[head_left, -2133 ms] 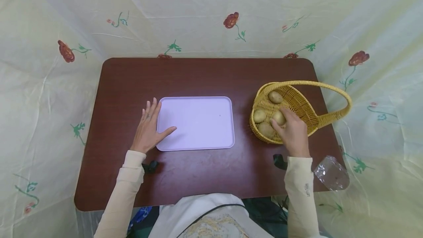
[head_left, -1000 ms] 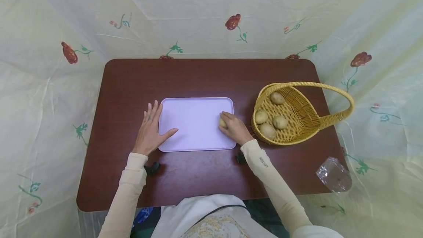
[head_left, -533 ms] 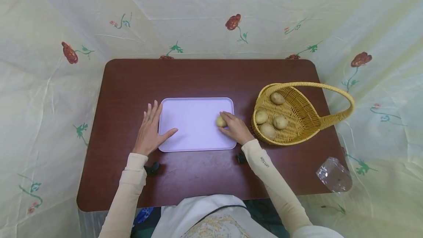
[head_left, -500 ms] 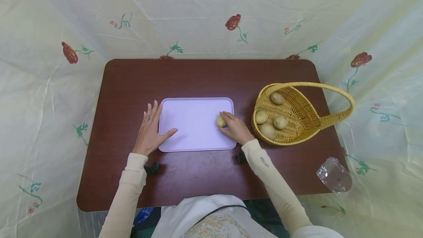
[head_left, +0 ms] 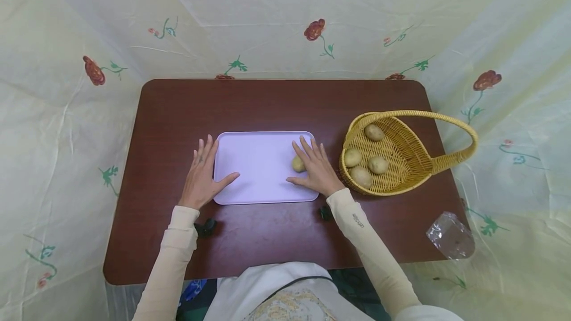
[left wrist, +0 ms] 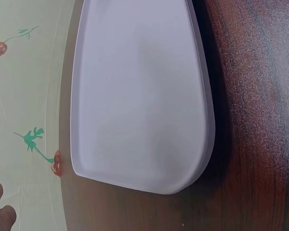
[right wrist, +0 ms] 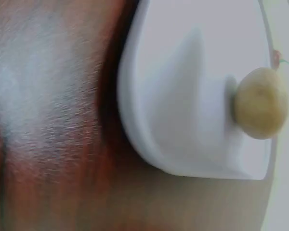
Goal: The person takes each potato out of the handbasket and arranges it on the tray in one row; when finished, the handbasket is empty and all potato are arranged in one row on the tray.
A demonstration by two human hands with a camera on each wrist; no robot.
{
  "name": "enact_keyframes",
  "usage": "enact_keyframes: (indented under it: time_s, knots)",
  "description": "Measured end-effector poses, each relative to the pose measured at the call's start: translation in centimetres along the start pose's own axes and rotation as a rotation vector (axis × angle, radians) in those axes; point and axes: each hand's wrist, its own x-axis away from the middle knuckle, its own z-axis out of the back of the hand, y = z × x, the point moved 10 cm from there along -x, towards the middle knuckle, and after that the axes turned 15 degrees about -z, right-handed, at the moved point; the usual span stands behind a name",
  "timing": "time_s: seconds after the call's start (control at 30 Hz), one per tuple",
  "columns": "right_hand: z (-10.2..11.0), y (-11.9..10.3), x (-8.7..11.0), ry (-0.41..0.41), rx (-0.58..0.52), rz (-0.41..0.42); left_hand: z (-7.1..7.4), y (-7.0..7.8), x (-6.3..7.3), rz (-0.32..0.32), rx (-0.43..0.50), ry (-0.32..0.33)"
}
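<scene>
So the potato (head_left: 298,164) is sitting on the purple tray (head_left: 260,162), toward the right end, and nobody's really gripping it. The right hand (head_left: 315,170) is hovering around it, fingers straight and spread wide, with the potato showing between thumb and index finger; can't tell from here if anything's brushing it. Looks to me like the setting-down step is basically done, so I'm guessing the next move is calling for that hand to come up clear without nudging the potato and make it roll. The tray's low raised rim is running all the way round, so it'd probably be catching a gentle roll. Loads of bare tray is showing between the potato and the left hand (head_left: 201,175), which is lying spread at the left end, fingers apart, holding nothing, maybe steadying the edge. Going right, only a narrow strip of table (head_left: 263,237) is separating the tray from the wicker basket (head_left: 408,162), where four more potatoes (head_left: 378,165) are bunching toward the near-tray side. Its tall handle (head_left: 450,159) is poking out past the table's right edge, so reaching in from the front is looking easiest.
</scene>
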Motion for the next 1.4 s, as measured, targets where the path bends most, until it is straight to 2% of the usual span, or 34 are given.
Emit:
enact_keyframes:
  time_s: [0.23,0.37,0.47,0.6,0.77,0.93,1.07,1.2,1.4]
  knots:
    - [2.4,-1.0,0.6,0.058,0.042,0.018,0.0,-0.1,-0.2,0.008,-0.002,-0.001]
    - [5.1,-1.1,1.9,0.11,0.022,0.006,0.0,-0.1,-0.4,0.0,-0.004,-0.003]
    - [7.6,-0.3,3.4,0.152,-0.026,-0.027,0.0,0.0,-0.6,-0.007,-0.014,-0.007]
    - [10.2,2.4,5.6,0.199,-0.06,-0.103,0.0,0.0,-0.9,-0.01,-0.021,-0.013]
    - [11.4,8.2,7.0,0.211,-0.07,-0.238,0.1,0.1,-0.9,-0.007,-0.021,-0.011]
    - [11.4,14.6,6.6,0.152,-0.071,-0.371,0.3,0.0,-0.7,0.012,-0.014,-0.012]
    - [10.1,18.2,6.1,0.031,-0.06,-0.442,0.5,-0.2,-0.4,0.023,-0.027,-0.009]
    - [8.4,19.9,5.8,-0.084,-0.08,-0.466,0.6,-0.2,-0.2,0.02,-0.031,-0.003]
    - [6.1,20.5,5.4,-0.197,-0.084,-0.456,0.7,-0.1,-0.1,0.013,-0.029,0.004]
